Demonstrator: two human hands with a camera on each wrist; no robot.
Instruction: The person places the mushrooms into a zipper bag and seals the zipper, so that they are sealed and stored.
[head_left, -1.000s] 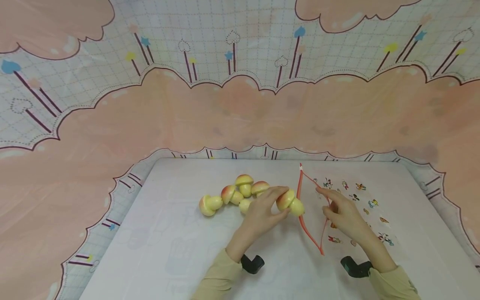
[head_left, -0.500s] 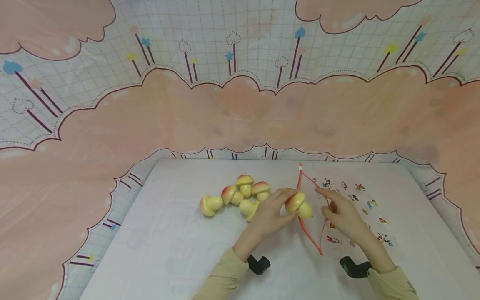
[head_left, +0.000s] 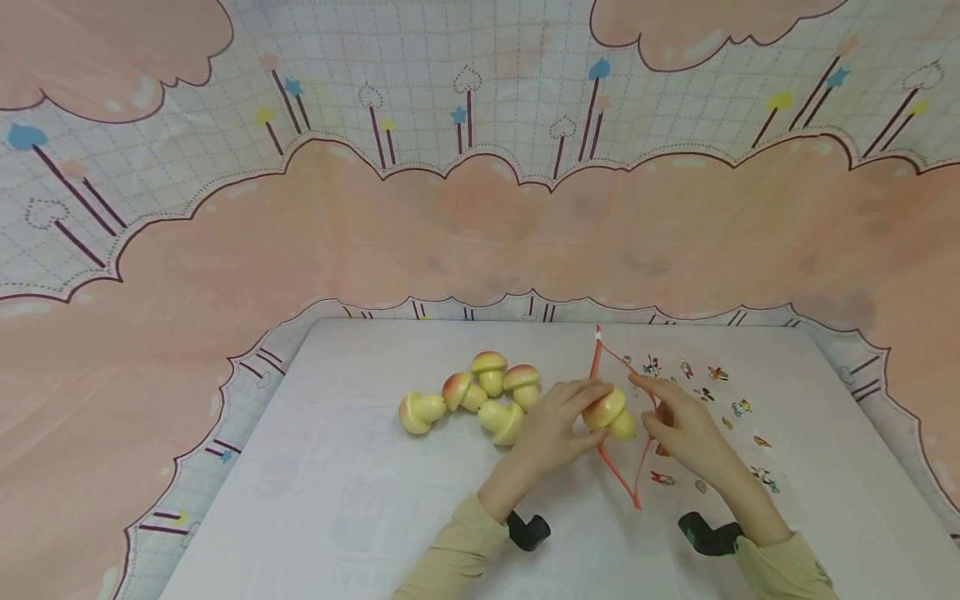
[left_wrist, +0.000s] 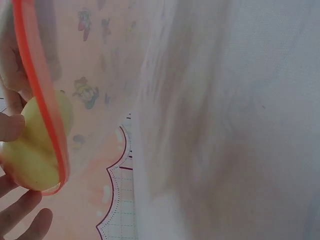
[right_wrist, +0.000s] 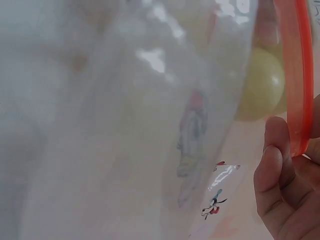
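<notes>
In the head view, the left hand (head_left: 558, 421) has thumb and fingers curled round a yellow mushroom-shaped toy with a reddish cap (head_left: 604, 408) at the mouth of a clear plastic bag printed with small cartoon figures (head_left: 741, 407), whose red-orange rim (head_left: 619, 476) the right hand (head_left: 681, 423) pinches, while five similar yellow mushroom toys (head_left: 463, 392) lie grouped on the white tabletop (head_left: 315, 500). From the left wrist, the rim crosses in front of the gripped toy. From the right wrist, thumb and fingers pinch the rim just below the toy's rounded yellow surface.
</notes>
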